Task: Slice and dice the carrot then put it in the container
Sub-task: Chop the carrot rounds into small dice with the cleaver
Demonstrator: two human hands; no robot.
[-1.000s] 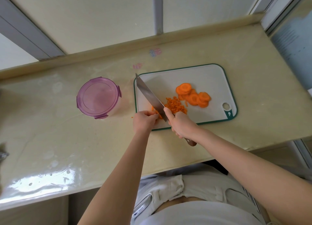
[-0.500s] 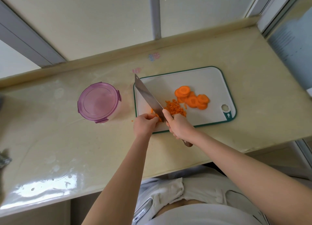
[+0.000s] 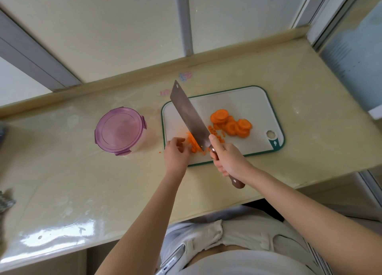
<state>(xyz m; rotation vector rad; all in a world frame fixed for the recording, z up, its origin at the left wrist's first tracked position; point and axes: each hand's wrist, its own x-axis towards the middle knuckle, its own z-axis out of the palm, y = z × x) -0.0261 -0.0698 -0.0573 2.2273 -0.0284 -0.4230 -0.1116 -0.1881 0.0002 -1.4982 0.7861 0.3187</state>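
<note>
Head view, looking down on the countertop (image 3: 86, 171). The carrot appears in two forms on the white, green-edged cutting board (image 3: 248, 101). Round orange slices (image 3: 231, 124) lie overlapped in a loose heap near the board's centre. Fine orange dice (image 3: 193, 143) sit in a small pile at the near-left corner, with more bits (image 3: 217, 135) scattered between pile and slices. One stray fragment (image 3: 159, 151) lies on the countertop just off the board's left edge.

The right hand (image 3: 229, 160) wraps its fingers round the brown handle of a broad cleaver (image 3: 189, 115). The blade is tilted, flat face showing, and extends over the board's far-left edge. The left hand (image 3: 176, 154) rests beside the dice, fingers curled.

The round container (image 3: 118, 130), purple lid on, stands left of the board, apart from it.

Hidden: the blade covers part of the diced pile. Whether the left fingers hold any pieces cannot be told, nor whether the blade's edge touches the board.
</note>
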